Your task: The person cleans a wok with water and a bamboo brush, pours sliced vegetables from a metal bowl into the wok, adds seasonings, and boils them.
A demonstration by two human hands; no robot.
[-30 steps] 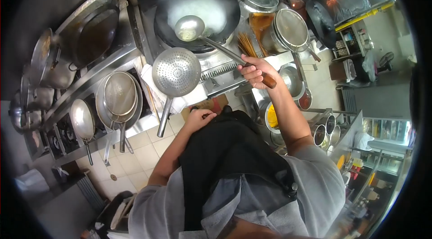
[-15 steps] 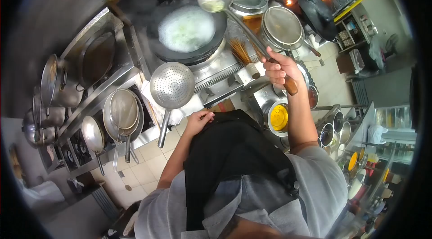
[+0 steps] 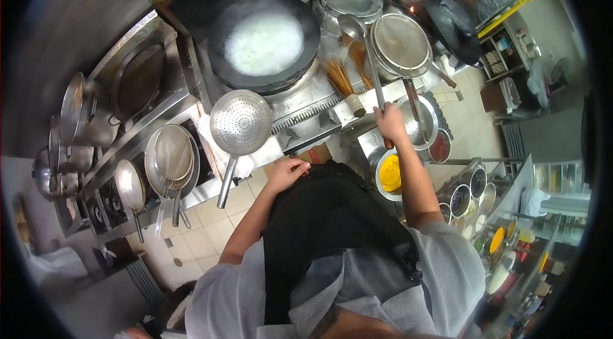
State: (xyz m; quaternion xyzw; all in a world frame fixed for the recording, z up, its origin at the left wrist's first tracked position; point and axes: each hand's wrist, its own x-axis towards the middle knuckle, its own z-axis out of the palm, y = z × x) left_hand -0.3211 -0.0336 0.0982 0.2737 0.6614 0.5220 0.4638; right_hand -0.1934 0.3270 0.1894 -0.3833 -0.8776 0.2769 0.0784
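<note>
My right hand (image 3: 390,123) is wrapped round the handle of a long ladle (image 3: 375,70), whose bowl lies beside the strainer pot at the back. In the wok (image 3: 265,42) is a pale, frothy liquid. My left hand (image 3: 287,173) rests near my waist by the black apron (image 3: 332,230), fingers curled loosely; I see no object in it, though its palm side is partly hidden. A perforated skimmer (image 3: 241,123) lies between the wok and my left hand. Close to my right hand are a bowl of yellow liquid (image 3: 389,174) and a bamboo brush (image 3: 345,86).
A mesh strainer (image 3: 401,42) sits over a pot at the back right. More strainers (image 3: 174,152) and a metal pan (image 3: 130,185) lie on the left stove. Several seasoning containers (image 3: 460,200) stand at the right. A dark wok (image 3: 452,29) is at the far right.
The ladle has moved right, away from the wok, and its bowl has lowered beside the strainer pot. My right hand first moved right, then came down slightly. Steam over the wok has thinned.
</note>
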